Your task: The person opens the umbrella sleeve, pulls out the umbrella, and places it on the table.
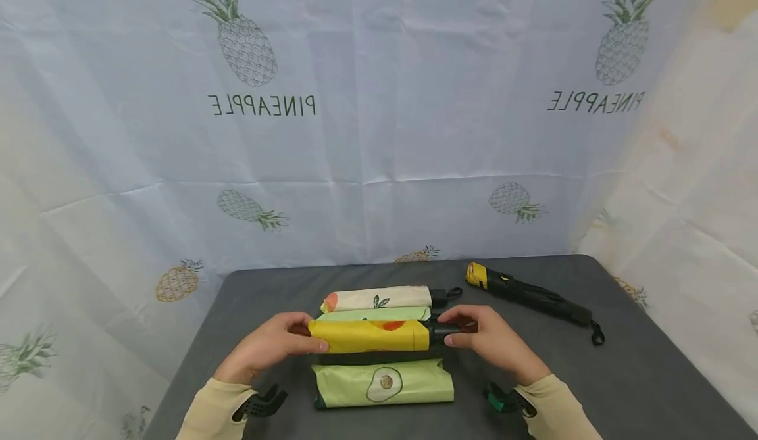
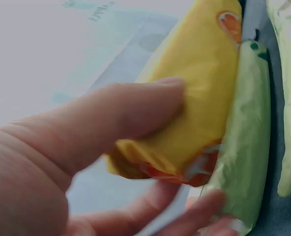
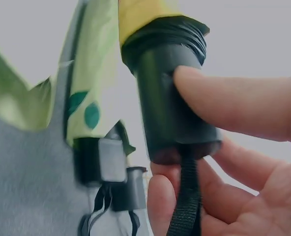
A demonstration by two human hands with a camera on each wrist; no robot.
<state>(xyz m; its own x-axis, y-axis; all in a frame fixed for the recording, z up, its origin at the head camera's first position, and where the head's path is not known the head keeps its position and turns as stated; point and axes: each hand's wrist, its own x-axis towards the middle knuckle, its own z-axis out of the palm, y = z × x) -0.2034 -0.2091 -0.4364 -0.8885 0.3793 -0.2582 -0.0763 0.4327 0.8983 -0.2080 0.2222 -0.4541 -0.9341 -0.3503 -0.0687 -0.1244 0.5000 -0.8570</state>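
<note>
Between both hands is a folded umbrella in a yellow sleeve [image 1: 370, 338], held level over the table. My left hand [image 1: 274, 342] grips its closed end, thumb on the near side; in the left wrist view the thumb presses the yellow fabric [image 2: 199, 73] with fingers underneath. My right hand [image 1: 494, 342] pinches the black handle [image 3: 177, 103] between thumb and fingers, and a black wrist strap [image 3: 187, 196] hangs from it. Just behind lies a light green umbrella [image 1: 379, 314], then a cream one [image 1: 397, 297]. Nearer me lies a green avocado-print sleeve [image 1: 423, 384].
A folded black umbrella [image 1: 533, 295] with a yellow-patterned end lies slantwise at the back right. The grey table [image 1: 622, 374] ends at a pineapple-print curtain [image 1: 379, 131] behind it, and similar cloth hangs on both sides.
</note>
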